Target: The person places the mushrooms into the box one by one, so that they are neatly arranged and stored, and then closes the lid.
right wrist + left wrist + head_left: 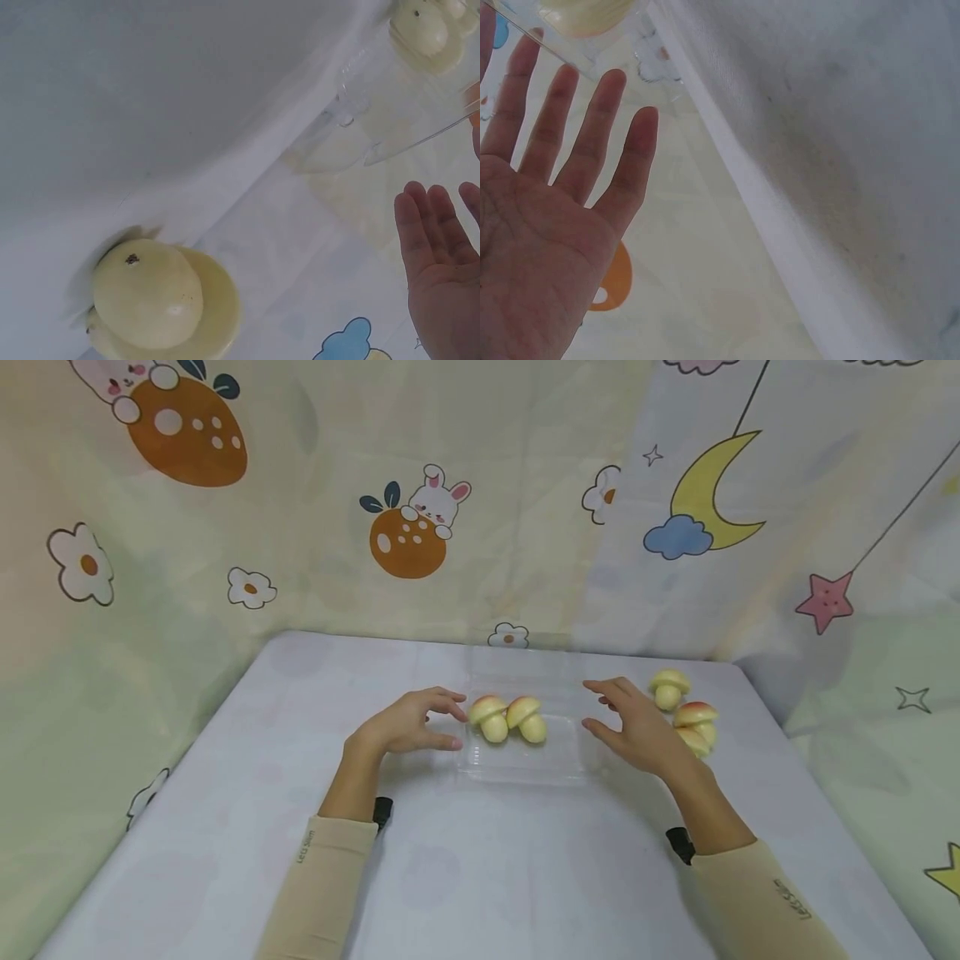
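A clear plastic box (517, 770) stands in the middle of the table, with a clear panel stretching out at its back. Two yellow mushroom-shaped pieces with reddish caps, a left one (491, 727) and a right one (529, 727), lie side by side in it. My left hand (408, 724) is beside the box's left end, its fingers spread and holding nothing; the left wrist view shows its palm (544, 202). On the other side my right hand (637, 727) is held near the right end, also holding nothing, fingers extended in the right wrist view.
More mushroom pieces are on the table right of my right hand: one (669, 687) farther back and a close pair, with a red-capped piece (697, 717) on top in view. A white cloth covers the table (465, 877). Patterned curtains (315, 527) surround it.
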